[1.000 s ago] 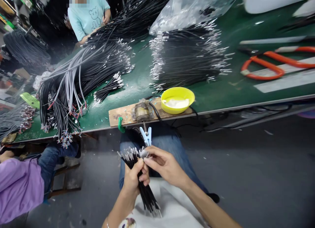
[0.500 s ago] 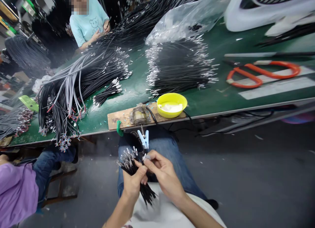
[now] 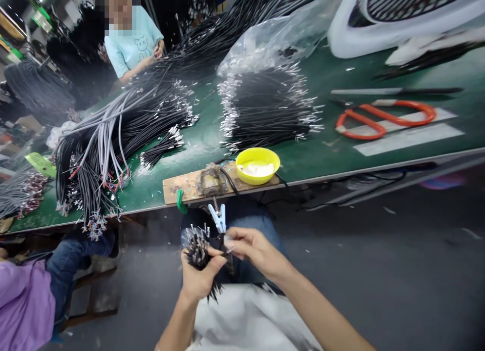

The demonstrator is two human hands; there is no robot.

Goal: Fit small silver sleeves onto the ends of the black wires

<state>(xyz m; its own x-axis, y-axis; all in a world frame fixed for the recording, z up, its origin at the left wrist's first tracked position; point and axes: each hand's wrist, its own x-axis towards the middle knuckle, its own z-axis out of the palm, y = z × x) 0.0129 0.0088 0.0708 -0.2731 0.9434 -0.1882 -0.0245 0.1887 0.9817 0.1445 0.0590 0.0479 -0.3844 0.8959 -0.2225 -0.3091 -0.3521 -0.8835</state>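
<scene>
Wrapped in my left hand (image 3: 200, 278) is a bundle of short black cables (image 3: 197, 251), their stripped, silvery ends pointing up. My right hand (image 3: 248, 247) is pinched at a cable end beside my left thumb; the small piece between its fingertips is blurred. Just above the hands, a light blue clothespin (image 3: 219, 218) sits on the shaft of a small motor (image 3: 212, 182). That motor is fixed to a wooden board (image 3: 172, 190) at the table edge, next to a yellow bowl (image 3: 257, 164) with white material inside.
On the green table (image 3: 303, 161) lie a stack of black cables (image 3: 269, 106), grey cables (image 3: 113, 123), orange-handled scissors (image 3: 401, 113) and a plastic bag (image 3: 261, 43). One person (image 3: 132, 43) is across the table; another in purple (image 3: 26, 305) sits at left.
The view has shifted slightly, so the table items appear further left. The cable bundle has tilted in my left hand, and my right forearm reaches in at a flatter angle.
</scene>
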